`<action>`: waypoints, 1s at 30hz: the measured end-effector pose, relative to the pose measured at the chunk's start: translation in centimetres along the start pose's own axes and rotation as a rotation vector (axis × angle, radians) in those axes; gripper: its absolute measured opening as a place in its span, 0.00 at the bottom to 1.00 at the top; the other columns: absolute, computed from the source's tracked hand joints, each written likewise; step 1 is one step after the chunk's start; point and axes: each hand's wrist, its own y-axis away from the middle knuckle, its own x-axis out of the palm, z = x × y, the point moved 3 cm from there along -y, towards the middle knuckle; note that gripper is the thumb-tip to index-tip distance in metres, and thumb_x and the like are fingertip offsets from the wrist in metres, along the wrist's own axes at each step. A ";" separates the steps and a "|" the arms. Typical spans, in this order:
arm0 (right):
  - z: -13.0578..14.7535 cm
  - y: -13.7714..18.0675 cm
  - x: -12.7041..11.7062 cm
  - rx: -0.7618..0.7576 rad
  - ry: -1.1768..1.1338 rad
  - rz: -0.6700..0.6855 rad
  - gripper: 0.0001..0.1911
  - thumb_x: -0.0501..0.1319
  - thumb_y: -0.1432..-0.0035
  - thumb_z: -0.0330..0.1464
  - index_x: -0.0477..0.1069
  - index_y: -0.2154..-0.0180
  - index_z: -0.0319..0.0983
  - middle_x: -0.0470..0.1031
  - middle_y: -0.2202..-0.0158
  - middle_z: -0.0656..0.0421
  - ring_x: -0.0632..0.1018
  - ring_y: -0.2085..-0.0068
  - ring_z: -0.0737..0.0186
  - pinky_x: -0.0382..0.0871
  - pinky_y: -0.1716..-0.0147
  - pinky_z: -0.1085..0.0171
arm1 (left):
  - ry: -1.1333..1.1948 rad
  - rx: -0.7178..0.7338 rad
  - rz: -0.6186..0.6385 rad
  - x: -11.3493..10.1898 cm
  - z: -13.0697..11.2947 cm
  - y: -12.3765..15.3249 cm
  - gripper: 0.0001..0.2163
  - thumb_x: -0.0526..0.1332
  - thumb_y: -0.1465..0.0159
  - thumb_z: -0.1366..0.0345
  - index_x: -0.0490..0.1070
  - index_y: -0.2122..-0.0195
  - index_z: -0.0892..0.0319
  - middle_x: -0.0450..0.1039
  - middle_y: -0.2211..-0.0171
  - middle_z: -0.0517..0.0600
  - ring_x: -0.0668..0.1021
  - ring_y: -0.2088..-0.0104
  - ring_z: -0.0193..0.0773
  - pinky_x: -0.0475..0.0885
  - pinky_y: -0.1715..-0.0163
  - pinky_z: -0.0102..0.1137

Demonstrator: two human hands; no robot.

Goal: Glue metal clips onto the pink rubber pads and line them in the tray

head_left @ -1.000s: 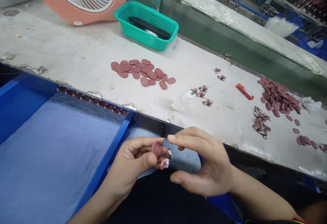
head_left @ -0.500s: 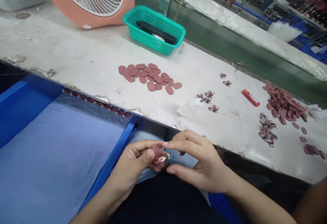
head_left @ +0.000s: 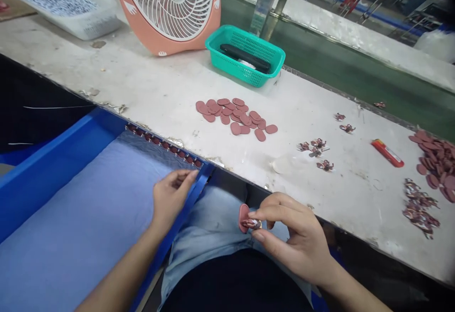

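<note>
My right hand (head_left: 293,229) pinches a small brown-and-white figurine (head_left: 253,224) joined to, or pressed against, a dark-red oval disc (head_left: 243,218), held above my lap. The disc stands nearly on edge, facing left. My left hand (head_left: 174,196) is at the right wall of a blue crate (head_left: 204,179), its fingers curled and the thumb against them; whatever they may hold is hidden. Just beyond it, a row of small dark-red pieces (head_left: 165,146) lines the crate's far edge. A pile of dark-red oval discs (head_left: 234,115) lies on the white table (head_left: 149,89).
Loose figurines (head_left: 316,148) and a red lighter-like object (head_left: 387,153) lie to the right, with more figurines (head_left: 420,207) and a heap of discs (head_left: 439,160) beyond. A green basket (head_left: 245,75) holding a black object, an orange fan (head_left: 170,49) and a white bin (head_left: 95,28) stand behind.
My left hand has let go of the disc and figurine and moved left to the crate's edge. My right hand now holds them. The view has swung left.
</note>
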 end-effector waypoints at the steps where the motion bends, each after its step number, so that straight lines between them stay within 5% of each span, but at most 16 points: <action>1: 0.0 0.0 0.1 0.002 -0.008 -0.008 0.10 0.65 0.41 0.25 0.76 0.57 0.40 0.76 0.68 0.59 0.75 0.69 0.68 0.72 0.69 0.69 | -0.077 -0.004 -0.023 0.1 1.0 -1.7 0.20 0.58 0.37 0.47 0.79 0.60 0.59 0.82 0.65 0.55 0.82 0.63 0.46 0.75 0.59 0.37; 7: 0.3 0.0 0.4 -0.008 -0.013 -0.031 0.12 0.64 0.41 0.23 0.75 0.55 0.41 0.78 0.67 0.61 0.75 0.68 0.69 0.72 0.69 0.70 | -0.422 -0.010 0.051 2.7 4.2 -7.9 0.19 0.63 0.40 0.46 0.79 0.60 0.55 0.82 0.63 0.52 0.81 0.59 0.51 0.73 0.56 0.45; 21: -0.1 -0.1 0.5 0.019 -0.004 -0.051 0.12 0.63 0.41 0.23 0.75 0.56 0.41 0.78 0.68 0.60 0.76 0.69 0.67 0.72 0.71 0.69 | -0.536 -0.020 0.074 3.6 4.5 -9.2 0.15 0.61 0.34 0.53 0.75 0.57 0.60 0.78 0.58 0.53 0.80 0.60 0.43 0.75 0.57 0.45; 25: -0.4 0.0 0.8 0.018 0.052 -0.107 0.10 0.64 0.42 0.23 0.75 0.58 0.40 0.77 0.69 0.59 0.75 0.70 0.66 0.71 0.72 0.67 | -0.435 0.018 -0.041 1.2 2.8 -7.2 0.15 0.64 0.39 0.50 0.78 0.63 0.56 0.81 0.67 0.52 0.81 0.65 0.49 0.74 0.62 0.41; 30: -0.5 -0.6 2.2 -0.082 0.214 -0.303 0.12 0.66 0.44 0.23 0.75 0.58 0.38 0.74 0.68 0.58 0.75 0.70 0.66 0.73 0.71 0.67 | -0.188 0.131 -0.290 -2.1 -2.0 1.8 0.15 0.59 0.35 0.49 0.76 0.65 0.54 0.78 0.72 0.47 0.77 0.73 0.39 0.72 0.67 0.32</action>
